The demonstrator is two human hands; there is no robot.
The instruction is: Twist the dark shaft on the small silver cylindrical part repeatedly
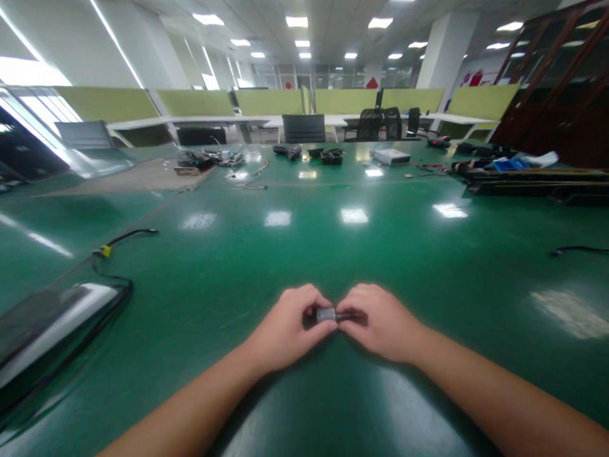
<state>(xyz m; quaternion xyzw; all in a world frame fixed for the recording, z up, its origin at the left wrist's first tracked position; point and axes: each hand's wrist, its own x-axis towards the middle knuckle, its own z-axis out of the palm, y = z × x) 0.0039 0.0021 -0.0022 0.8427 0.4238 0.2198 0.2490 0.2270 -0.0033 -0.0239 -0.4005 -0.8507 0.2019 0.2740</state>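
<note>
At the near middle of the green table (pixel 304 254), a small silver cylinder-like metal piece (pixel 326 314) with a thin dark stem sits between my two hands. My left hand (pixel 292 327) pinches the silver part between thumb and fingers. From the other side, the thumb and fingers of my right hand (pixel 383 320) close on the dark stem. Both hands rest low over the tabletop, fingertips almost meeting. The piece is too small and blurred to name exactly, and part of it is hidden by my fingers.
A flat grey-and-white device (pixel 52 317) with black cables lies at left. Another dark cable (pixel 578 251) lies at right. Electronic parts (pixel 214 157), a white box (pixel 391 156) and a stack of dark panels (pixel 533 183) lie toward the far side. Chairs (pixel 303 128) stand beyond.
</note>
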